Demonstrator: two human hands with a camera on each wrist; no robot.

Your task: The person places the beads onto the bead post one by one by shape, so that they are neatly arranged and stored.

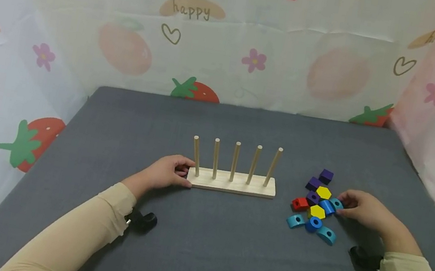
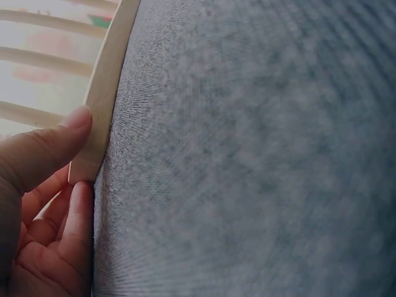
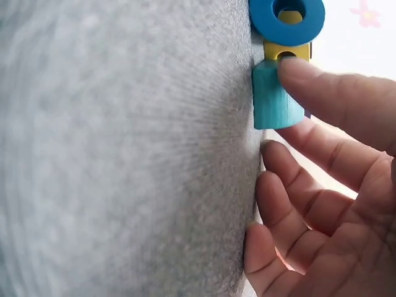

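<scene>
A pale wooden peg board (image 1: 230,186) with several upright bare pegs stands mid-table. My left hand (image 1: 166,171) grips its left end; in the left wrist view the thumb (image 2: 75,120) lies on the long side and curled fingers touch the end. On the right, my right hand (image 1: 366,211) pinches a light-blue curved block (image 3: 275,99) at the edge of a group of coloured blocks. Close by lie a yellow hexagonal block (image 1: 323,192), a blue block (image 1: 327,207) and a dark purple block (image 1: 312,198). The other fingertips rest near the cloth.
More blocks lie in the group: a red block (image 1: 299,204), a blue ring (image 1: 313,224), another yellow hexagon (image 1: 317,212) and light-blue curved blocks (image 1: 326,235). A grey cloth (image 1: 205,258) covers the table. Behind it hangs a printed curtain (image 1: 228,70).
</scene>
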